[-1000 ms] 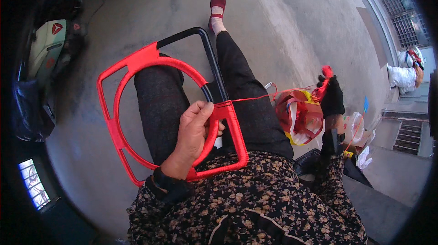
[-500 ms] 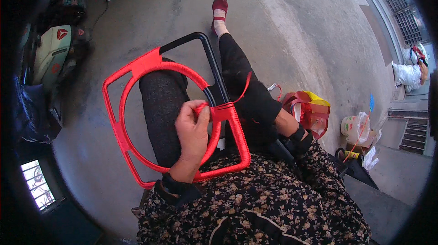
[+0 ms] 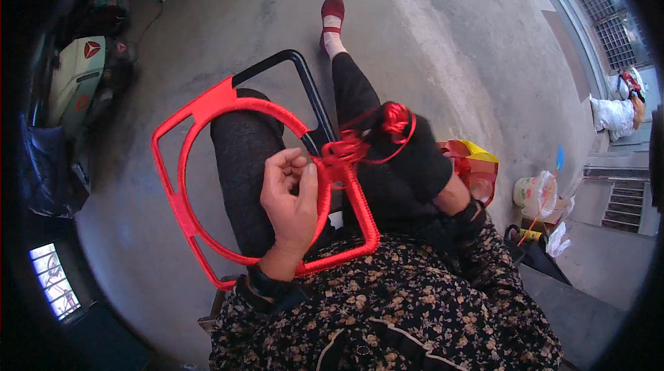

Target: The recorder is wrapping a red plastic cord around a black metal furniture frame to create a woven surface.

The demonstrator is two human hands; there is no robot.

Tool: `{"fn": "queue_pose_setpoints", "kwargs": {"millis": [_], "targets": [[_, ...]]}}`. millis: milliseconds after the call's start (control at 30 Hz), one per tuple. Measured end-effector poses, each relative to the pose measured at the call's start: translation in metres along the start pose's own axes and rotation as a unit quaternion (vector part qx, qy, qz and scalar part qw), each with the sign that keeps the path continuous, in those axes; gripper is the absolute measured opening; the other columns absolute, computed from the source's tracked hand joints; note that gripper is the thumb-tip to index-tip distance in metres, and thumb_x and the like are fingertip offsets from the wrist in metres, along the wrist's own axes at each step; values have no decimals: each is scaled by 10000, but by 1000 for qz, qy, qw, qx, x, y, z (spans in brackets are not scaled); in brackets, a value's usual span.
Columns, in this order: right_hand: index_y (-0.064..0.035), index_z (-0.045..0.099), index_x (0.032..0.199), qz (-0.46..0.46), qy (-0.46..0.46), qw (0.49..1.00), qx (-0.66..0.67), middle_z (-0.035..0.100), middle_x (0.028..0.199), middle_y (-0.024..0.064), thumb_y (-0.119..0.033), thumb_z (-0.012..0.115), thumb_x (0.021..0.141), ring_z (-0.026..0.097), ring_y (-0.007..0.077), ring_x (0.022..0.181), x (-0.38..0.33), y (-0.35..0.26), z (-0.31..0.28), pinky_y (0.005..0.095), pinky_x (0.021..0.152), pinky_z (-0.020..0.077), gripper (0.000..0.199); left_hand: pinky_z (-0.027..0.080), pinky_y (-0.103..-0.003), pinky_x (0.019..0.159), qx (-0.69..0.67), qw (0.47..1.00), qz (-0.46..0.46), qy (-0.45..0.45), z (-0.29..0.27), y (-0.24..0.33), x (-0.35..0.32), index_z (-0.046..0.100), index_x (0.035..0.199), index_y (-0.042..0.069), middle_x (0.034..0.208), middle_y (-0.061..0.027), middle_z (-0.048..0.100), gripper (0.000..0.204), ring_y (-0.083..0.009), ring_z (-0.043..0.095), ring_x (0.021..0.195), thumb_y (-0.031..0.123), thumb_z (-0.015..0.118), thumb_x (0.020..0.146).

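Note:
A square frame with an inner ring (image 3: 176, 201) leans over my left thigh. Most of it is wrapped in red cord or ribbon; one upper corner (image 3: 304, 70) is bare black. Beside the ring's right side is my left hand (image 3: 290, 184), fingers loosely curled, thumb apart, with nothing visible in it. My right hand (image 3: 415, 156), seemingly in a black glove, is blurred over my right knee. At its fingertips is a small red bundle of ribbon (image 3: 397, 118). Loose red ribbon (image 3: 346, 150) loops from it to the frame's right side.
A red and yellow bag (image 3: 477, 167) stands beyond my right forearm. Farther right are a white bucket (image 3: 529, 192) and plastic bags. A scooter (image 3: 79, 80) is parked at the left. White sacks (image 3: 612, 115) lie by the right wall.
The red bundle has left my left hand and is now at my right hand, which has risen up and right. The ribbon between is loosened and blurred. My left fingers have loosened.

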State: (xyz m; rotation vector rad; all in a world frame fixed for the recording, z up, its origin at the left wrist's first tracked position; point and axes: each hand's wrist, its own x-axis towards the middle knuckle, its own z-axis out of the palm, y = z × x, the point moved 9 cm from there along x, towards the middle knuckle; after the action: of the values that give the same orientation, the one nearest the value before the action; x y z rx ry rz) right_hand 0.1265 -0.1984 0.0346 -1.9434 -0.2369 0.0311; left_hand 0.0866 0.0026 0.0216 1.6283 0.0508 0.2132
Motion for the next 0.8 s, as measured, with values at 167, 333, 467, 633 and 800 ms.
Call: {"fn": "queue_pose_setpoints", "kwargs": {"millis": [167, 333, 467, 633, 800], "targets": [[-60, 638, 958, 5, 32, 907, -419, 653, 932, 173, -164, 593, 813, 635, 340, 864, -9, 60, -82, 396, 719, 503, 184, 453, -200, 673, -64, 990, -112, -57, 9, -34, 2, 517, 990, -11, 870, -37, 580, 148, -57, 545, 764, 86, 585, 900], [-23, 620, 987, 215, 401, 889, 50, 657, 877, 62, -198, 552, 916, 611, 147, 783, -88, 214, -225, 293, 741, 476, 201, 448, -188, 630, -146, 970, -175, -79, 22, -41, 0, 519, 966, 1, 826, -28, 594, 131, -46, 546, 700, 118, 561, 927], [-33, 607, 1036, 210, 383, 863, 255, 650, 903, 69, -216, 550, 919, 609, 151, 785, -87, 184, -181, 293, 736, 478, 225, 451, -201, 541, -180, 947, -247, -104, 26, -44, -5, 521, 953, 5, 780, -22, 599, 142, -49, 545, 616, 144, 548, 941], [-51, 596, 1048, 185, 2, 973, 140, 642, 892, 74, -236, 573, 903, 610, 167, 765, -39, 87, -22, 300, 699, 481, 236, 449, -209, 501, -189, 946, -244, -98, 26, -44, -5, 518, 964, 7, 758, -22, 596, 152, -59, 540, 570, 154, 549, 942], [-66, 590, 1051, 169, -132, 973, 82, 630, 876, 80, -251, 576, 901, 609, 180, 755, -27, 54, 36, 304, 661, 480, 238, 484, -218, 531, -196, 950, -230, -82, 23, -50, -4, 517, 1005, 9, 790, -53, 622, 187, -103, 594, 592, 186, 535, 949]]}}
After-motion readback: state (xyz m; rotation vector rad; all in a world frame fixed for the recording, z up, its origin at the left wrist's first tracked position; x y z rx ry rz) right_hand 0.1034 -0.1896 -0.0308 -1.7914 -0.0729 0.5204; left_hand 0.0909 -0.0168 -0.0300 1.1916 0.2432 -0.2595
